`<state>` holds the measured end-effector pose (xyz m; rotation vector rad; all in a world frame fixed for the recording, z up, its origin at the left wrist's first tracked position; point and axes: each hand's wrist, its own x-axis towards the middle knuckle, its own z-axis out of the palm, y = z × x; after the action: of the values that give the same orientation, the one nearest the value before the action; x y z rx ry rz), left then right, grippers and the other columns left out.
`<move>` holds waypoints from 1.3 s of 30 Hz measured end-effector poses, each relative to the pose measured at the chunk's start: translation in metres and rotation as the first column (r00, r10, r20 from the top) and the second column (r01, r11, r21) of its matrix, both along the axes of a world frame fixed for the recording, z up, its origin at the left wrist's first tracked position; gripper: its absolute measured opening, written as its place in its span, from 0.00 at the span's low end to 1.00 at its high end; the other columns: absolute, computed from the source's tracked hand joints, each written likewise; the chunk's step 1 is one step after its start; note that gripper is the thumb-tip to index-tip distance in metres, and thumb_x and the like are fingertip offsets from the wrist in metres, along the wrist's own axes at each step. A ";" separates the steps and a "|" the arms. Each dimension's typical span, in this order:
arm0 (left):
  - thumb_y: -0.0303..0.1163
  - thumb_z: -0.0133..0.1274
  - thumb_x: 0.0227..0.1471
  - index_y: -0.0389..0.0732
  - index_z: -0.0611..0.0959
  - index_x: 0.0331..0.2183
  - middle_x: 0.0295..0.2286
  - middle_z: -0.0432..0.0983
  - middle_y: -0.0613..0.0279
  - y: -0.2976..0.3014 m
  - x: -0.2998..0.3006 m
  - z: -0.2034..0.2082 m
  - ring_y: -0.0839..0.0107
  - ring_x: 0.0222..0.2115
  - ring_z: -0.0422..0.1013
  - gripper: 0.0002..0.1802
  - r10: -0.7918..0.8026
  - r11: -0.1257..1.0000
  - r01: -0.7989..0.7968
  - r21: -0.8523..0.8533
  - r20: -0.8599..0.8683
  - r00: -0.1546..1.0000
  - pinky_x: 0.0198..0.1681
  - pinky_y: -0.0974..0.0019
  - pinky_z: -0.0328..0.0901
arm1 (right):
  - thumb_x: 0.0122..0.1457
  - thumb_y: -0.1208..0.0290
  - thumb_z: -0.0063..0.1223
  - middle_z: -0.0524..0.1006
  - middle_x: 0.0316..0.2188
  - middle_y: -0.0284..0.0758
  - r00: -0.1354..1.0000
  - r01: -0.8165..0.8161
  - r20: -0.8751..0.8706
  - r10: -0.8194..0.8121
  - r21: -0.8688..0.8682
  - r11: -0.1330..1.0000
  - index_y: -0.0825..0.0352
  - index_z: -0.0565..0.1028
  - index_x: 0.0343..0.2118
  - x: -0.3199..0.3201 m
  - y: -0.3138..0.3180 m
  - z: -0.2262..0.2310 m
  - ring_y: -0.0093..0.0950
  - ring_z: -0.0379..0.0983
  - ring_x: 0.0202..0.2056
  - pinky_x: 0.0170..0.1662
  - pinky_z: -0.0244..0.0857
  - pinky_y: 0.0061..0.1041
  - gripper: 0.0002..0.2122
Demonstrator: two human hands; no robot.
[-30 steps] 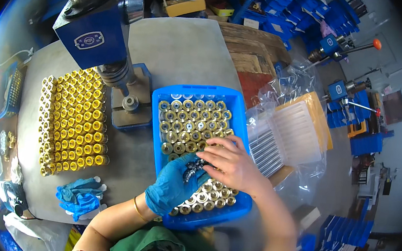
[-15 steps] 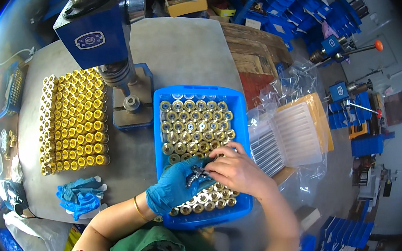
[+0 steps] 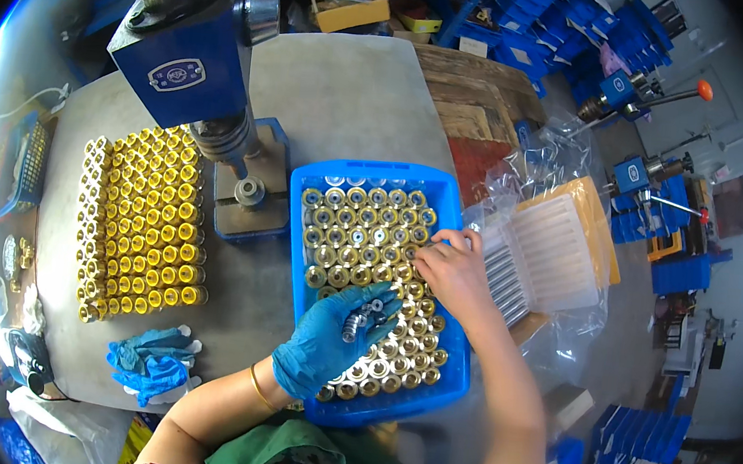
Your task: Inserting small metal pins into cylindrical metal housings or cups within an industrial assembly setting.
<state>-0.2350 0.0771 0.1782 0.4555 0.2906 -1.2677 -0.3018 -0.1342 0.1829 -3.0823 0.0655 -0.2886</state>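
My left hand (image 3: 329, 332), in a blue glove, is palm up and cupped over the blue bin (image 3: 302, 311). Small shiny metal parts (image 3: 352, 326) lie heaped in that palm. My bare right hand (image 3: 455, 272) reaches over the bin's right side, fingertips pinched together at the brass cylinders (image 3: 355, 235) standing upright in rows. Whatever the pinch may hold is hidden. Many cylinders at the far end have a dark or bluish centre; those nearer me look bright and hollow.
Left of the bin stands a blue bench press (image 3: 172, 66) with its base. Yellow-brass cylinders (image 3: 149, 236) fill a block at the left. Crumpled blue gloves (image 3: 151, 363) lie near the front edge. At right, plastic wrap surrounds a ribbed white tray (image 3: 559, 252).
My right hand has moved away from the left palm, up and right to the cylinders. The left hand has opened out somewhat, showing more of the metal parts. The view has shifted slightly.
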 end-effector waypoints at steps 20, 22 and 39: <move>0.26 0.46 0.56 0.32 0.76 0.42 0.40 0.72 0.56 -0.001 -0.004 -0.008 0.65 0.42 0.70 0.12 0.024 0.997 -0.023 0.068 -0.010 1.000 0.51 0.65 0.67 | 0.48 0.71 0.58 0.76 0.34 0.33 0.989 0.023 0.145 -0.039 0.112 0.993 0.66 0.76 0.28 -0.006 0.008 0.007 0.29 0.66 0.49 0.52 0.54 0.42 0.06; 0.26 0.43 0.58 0.28 0.74 0.45 0.41 0.72 0.53 -0.002 -0.002 -0.011 0.65 0.44 0.70 0.15 0.011 0.991 -0.012 0.136 0.010 1.000 0.54 0.65 0.65 | 0.48 0.71 0.57 0.76 0.36 0.33 0.989 0.067 0.132 -0.066 -0.002 0.998 0.66 0.76 0.27 -0.007 -0.003 -0.001 0.30 0.64 0.51 0.53 0.53 0.43 0.06; 0.37 0.44 0.59 0.42 0.75 0.48 0.43 0.74 0.63 0.009 0.002 0.007 0.69 0.44 0.69 0.18 0.010 1.000 -0.010 0.000 -0.004 1.000 0.52 0.59 0.64 | 0.46 0.69 0.61 0.76 0.35 0.27 0.972 -0.230 0.101 0.212 0.225 0.947 0.63 0.79 0.30 -0.016 0.059 0.037 0.28 0.64 0.53 0.57 0.50 0.45 0.08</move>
<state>-0.2334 0.0858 0.1855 0.4507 0.2956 -1.2587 -0.3174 -0.0757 0.2194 -2.8060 -0.2312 -0.3570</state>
